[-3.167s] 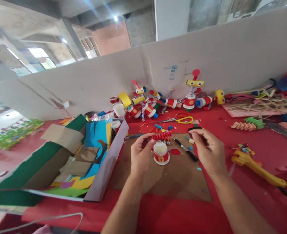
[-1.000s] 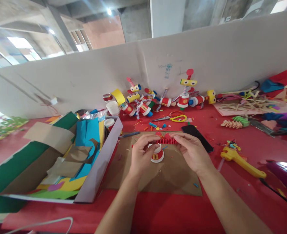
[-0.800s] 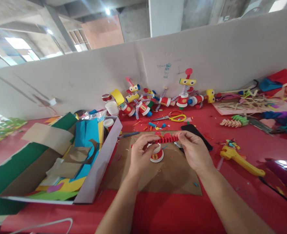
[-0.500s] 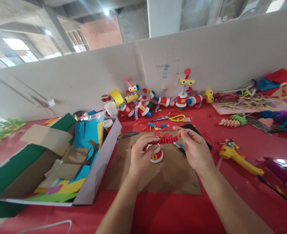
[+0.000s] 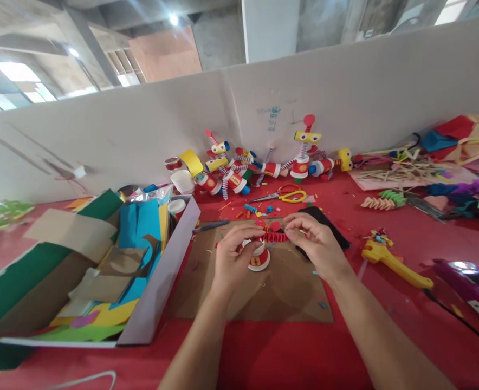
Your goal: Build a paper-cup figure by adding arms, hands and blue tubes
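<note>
A red accordion-folded paper strip (image 5: 274, 237) stretches between my hands above the brown cardboard. My left hand (image 5: 235, 254) pinches its left end between thumb and fingers. At the other end, the fingertips of my right hand (image 5: 318, 246) close on the strip, partly covering it. Behind and below the left fingers stands a red and white paper cup (image 5: 259, 261) with a yellow label, its upper part partly hidden. Small red paper discs (image 5: 276, 225) show just beyond the strip.
Cardboard (image 5: 288, 303) covers the red table's middle. At left stands a box (image 5: 158, 287) of coloured paper. A yellow glue gun (image 5: 397, 265) and a black phone-like slab (image 5: 329, 230) lie right. Scissors (image 5: 292, 196) and several cup figures (image 5: 300, 168) sit at the back.
My right hand has moved left and its fingertips now meet the strip's right end. The left hand keeps its hold. The view has shifted slightly.
</note>
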`<state>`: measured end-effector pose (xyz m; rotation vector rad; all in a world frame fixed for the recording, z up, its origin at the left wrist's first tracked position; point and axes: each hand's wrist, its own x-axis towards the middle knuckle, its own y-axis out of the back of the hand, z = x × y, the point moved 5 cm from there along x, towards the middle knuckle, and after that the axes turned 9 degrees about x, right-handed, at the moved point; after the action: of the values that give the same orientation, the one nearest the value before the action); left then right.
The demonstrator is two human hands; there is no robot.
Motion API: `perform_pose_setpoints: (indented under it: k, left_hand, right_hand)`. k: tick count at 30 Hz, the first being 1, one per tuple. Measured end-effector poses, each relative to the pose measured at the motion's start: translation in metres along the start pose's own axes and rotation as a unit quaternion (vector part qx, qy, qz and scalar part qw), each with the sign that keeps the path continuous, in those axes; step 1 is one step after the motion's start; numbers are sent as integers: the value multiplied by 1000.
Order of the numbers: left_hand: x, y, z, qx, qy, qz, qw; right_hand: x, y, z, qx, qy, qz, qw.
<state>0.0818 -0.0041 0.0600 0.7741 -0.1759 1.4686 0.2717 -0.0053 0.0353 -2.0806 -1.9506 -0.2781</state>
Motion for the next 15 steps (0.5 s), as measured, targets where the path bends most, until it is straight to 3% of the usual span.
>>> perform_pose_setpoints:
  k: [5, 10, 15]
  left_hand:
    - [-4, -7, 4, 33, -46, -54, 997]
    - [-4, -9, 3, 43, -46, -64, 996]
    - [-1, 1, -2, 25, -3, 5, 1000]
  right_hand:
    - [1, -5, 3, -30, -27, -25, 999]
    - [1, -7, -6, -113, 24, 2, 993]
    - [1, -3, 7, 58, -85, 49, 993]
